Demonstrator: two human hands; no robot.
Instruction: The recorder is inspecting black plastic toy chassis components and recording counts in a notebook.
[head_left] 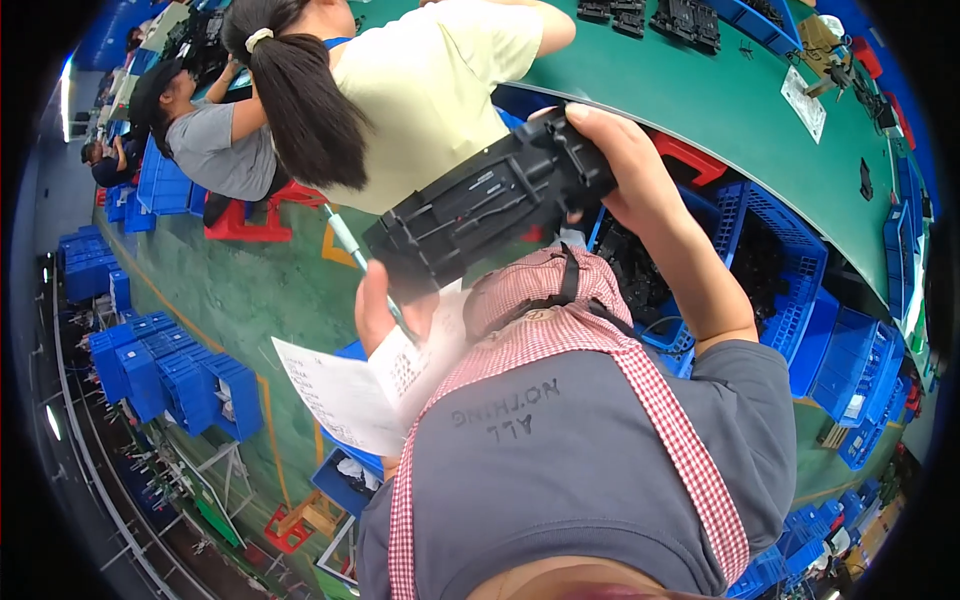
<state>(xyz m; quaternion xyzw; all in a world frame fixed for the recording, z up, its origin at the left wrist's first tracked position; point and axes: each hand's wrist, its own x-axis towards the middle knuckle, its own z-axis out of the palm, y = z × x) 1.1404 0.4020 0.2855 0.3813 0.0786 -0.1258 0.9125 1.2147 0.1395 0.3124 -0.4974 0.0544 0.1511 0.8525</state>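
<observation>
My right hand [622, 160] grips the upper right end of a long black plastic housing [490, 195], thumb over its edge. The housing is raised in front of my chest and tilted, its ribbed, recessed side showing. Just below its lower left end is my left hand [390, 312], with a pale green pen [346, 238] held between its fingers. Whether those fingers also touch the housing I cannot tell. Under the left hand, against my apron [540, 345], is a folded white sheet of paper [335, 385] with handwriting; how it is held is partly hidden.
A green worktable [740, 130] carries more black parts [686, 22]. Blue crates [775, 235] of black parts stand beneath its edge. Close ahead sits a person in a yellow shirt [415, 100]; another in grey [225, 150] is farther left. Stacked blue bins [165, 370] stand on the left floor.
</observation>
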